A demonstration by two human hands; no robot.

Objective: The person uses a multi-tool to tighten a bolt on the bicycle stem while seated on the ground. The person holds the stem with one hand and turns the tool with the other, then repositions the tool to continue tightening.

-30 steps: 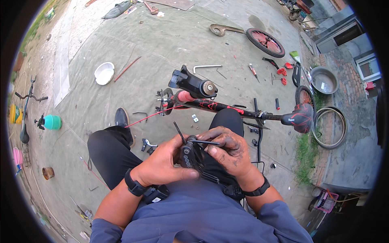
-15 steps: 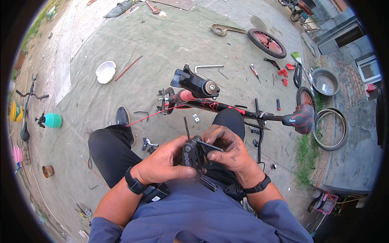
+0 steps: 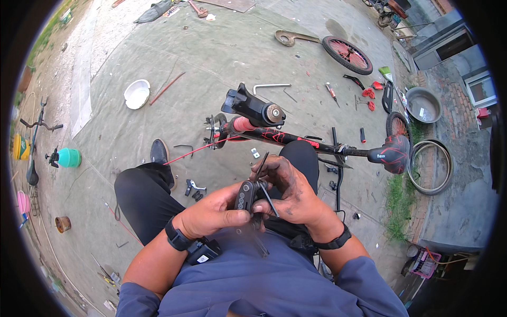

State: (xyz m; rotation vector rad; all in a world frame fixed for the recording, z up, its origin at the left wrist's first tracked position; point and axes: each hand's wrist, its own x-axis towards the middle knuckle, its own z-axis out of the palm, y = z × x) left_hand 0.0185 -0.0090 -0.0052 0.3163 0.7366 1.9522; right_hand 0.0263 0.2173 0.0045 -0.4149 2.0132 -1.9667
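Observation:
Between my two hands is a black folding multi-tool with several hex keys swung out at different angles. My left hand is closed round its body, thumb along the side plate. At the pivot end, the fingers of my right hand pinch the keys; exactly which one they grip is partly hidden. One key points up past my right fingers, another slants down to the right, and blurred ones hang below. Just beyond my hands lies a black and red child's bike frame with its saddle to the right.
Loose parts lie on the ground cloth: a brake lever, a large hex key, a screwdriver and a red-spoked wheel. A white bowl and a green sprayer are at left, a grey basin at right.
The multi-tool has turned in my hands, and its upright key now leans right. My right fingers have shifted up around the keys; my left hand keeps its hold.

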